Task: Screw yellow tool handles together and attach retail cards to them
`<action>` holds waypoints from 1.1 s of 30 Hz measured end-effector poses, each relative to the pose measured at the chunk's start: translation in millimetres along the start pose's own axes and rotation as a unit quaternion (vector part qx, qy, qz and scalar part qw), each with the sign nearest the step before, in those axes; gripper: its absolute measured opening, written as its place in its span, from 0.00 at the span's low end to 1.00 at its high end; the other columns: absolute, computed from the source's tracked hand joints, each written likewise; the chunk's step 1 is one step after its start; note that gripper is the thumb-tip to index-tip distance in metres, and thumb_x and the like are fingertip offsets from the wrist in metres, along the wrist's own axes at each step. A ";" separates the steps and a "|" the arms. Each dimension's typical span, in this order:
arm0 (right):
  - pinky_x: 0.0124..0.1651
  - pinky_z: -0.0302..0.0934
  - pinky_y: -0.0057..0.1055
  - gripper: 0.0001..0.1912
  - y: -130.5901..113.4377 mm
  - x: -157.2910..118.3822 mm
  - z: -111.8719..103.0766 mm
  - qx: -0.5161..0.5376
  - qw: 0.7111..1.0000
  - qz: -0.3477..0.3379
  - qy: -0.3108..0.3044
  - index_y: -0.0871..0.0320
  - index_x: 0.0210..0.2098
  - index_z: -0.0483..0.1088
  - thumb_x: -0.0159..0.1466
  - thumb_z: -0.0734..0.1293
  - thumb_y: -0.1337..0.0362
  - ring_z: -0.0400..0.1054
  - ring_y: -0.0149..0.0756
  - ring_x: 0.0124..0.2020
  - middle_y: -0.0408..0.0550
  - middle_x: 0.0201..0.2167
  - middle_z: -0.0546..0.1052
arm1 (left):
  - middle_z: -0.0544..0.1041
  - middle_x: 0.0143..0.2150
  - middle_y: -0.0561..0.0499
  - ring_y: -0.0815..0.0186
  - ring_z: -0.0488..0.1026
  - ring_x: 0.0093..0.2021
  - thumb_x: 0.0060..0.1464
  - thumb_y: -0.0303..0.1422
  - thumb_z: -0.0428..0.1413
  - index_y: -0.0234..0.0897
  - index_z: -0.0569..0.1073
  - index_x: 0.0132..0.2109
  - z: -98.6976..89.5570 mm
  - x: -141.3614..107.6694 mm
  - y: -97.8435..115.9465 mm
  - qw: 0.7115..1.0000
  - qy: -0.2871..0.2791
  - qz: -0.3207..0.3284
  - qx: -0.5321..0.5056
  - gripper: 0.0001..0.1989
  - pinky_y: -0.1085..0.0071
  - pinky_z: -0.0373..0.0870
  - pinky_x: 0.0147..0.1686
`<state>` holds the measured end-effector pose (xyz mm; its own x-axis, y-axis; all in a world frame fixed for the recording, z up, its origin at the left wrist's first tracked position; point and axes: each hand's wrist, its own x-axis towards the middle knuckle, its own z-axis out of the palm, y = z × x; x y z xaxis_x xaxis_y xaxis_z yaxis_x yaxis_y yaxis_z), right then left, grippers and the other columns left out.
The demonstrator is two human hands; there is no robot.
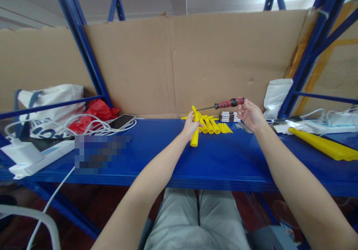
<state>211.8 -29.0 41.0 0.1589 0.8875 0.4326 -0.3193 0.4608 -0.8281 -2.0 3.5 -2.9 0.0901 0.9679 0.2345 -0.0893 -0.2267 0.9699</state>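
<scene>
My left hand [190, 126] is wrapped round a yellow cone-shaped piece [194, 140], its wide end pointing down toward me. In my right hand [250, 112] is the end of the red and black handle of a screwdriver [229, 103]. The screwdriver lies nearly level, and its thin shaft reaches left to the upper part of the yellow piece. Whether the tip touches it cannot be made out. Behind and right of my left hand, several yellow cones [214, 127] lie side by side, with small pointed yellow pieces [225, 128] next to them.
The blue shelf [156, 160] holds a phone [122, 121], white cables, a red bag [99, 112] and a power strip [53, 156] on the left. White packets [229, 116] stand behind the cones. At the right lie a long yellow item [321, 143] and chargers. Cardboard [134, 63] closes the back.
</scene>
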 end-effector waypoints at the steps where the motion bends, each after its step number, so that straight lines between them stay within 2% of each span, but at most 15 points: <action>1: 0.15 0.51 0.21 0.14 0.5 0.3 -0.3 -0.002 1.000 -0.004 0.001 0.56 0.27 0.63 0.53 0.70 0.55 0.58 0.23 0.15 0.37 0.19 0.67 | 0.67 0.53 0.45 0.72 0.72 0.28 0.42 0.17 0.49 0.46 0.57 0.59 0.0 -0.1 0.3 1.000 0.001 0.000 -0.001 0.37 0.81 0.62 0.18; 7: 0.14 0.51 0.20 0.17 4.3 3.2 -3.7 -0.001 0.999 -0.022 0.029 0.56 0.24 0.60 0.50 0.72 0.54 0.57 0.22 0.14 0.36 0.18 0.66 | 0.67 0.53 0.45 0.73 0.71 0.25 0.41 0.16 0.49 0.45 0.56 0.59 1.3 -1.1 0.3 1.000 -0.001 -0.005 -0.002 0.37 0.81 0.62 0.17; 11: 0.14 0.52 0.20 0.19 3.8 3.7 -3.3 0.023 0.999 -0.012 0.042 0.57 0.22 0.59 0.49 0.72 0.55 0.57 0.21 0.14 0.36 0.16 0.65 | 0.67 0.53 0.44 0.74 0.69 0.24 0.40 0.16 0.49 0.44 0.57 0.60 1.4 -1.1 0.0 1.000 -0.003 -0.004 -0.010 0.38 0.80 0.61 0.17; 14: 0.14 0.52 0.20 0.17 3.7 3.6 -2.0 0.021 0.998 0.000 0.054 0.57 0.22 0.59 0.50 0.72 0.57 0.57 0.22 0.13 0.36 0.14 0.64 | 0.67 0.53 0.44 0.73 0.70 0.25 0.40 0.17 0.50 0.45 0.56 0.60 0.7 -0.7 -0.2 1.000 -0.007 -0.002 -0.008 0.39 0.79 0.62 0.18; 19: 0.12 0.47 0.20 0.13 5.7 3.8 -0.2 -0.013 0.996 -0.019 0.085 0.56 0.25 0.62 0.51 0.70 0.59 0.53 0.23 0.11 0.34 0.11 0.60 | 0.66 0.55 0.42 0.71 0.71 0.27 0.41 0.17 0.49 0.44 0.56 0.61 -0.5 -0.4 0.1 1.000 -0.015 0.003 -0.004 0.38 0.79 0.62 0.17; 26: 0.13 0.47 0.20 0.15 5.2 1.7 0.8 -0.039 0.997 -0.020 0.070 0.58 0.28 0.66 0.51 0.70 0.53 0.51 0.20 0.11 0.34 0.13 0.60 | 0.68 0.53 0.44 0.70 0.71 0.29 0.40 0.16 0.50 0.44 0.57 0.60 -1.2 2.6 -2.2 1.000 -0.017 0.008 0.006 0.38 0.79 0.64 0.19; 33: 0.14 0.47 0.20 0.17 4.8 2.3 -0.8 -0.043 0.997 -0.007 0.069 0.58 0.29 0.66 0.53 0.68 0.50 0.52 0.22 0.12 0.34 0.12 0.57 | 0.68 0.52 0.46 0.73 0.70 0.26 0.41 0.17 0.50 0.45 0.57 0.58 -0.7 3.0 -3.6 1.000 -0.012 0.009 0.001 0.36 0.80 0.65 0.18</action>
<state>211.4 -24.8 37.7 0.2920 0.8708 0.3955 -0.2358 0.4664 -0.8526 -2.1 7.4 -5.8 0.1121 0.9610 0.2528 -0.0891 -0.2437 0.9658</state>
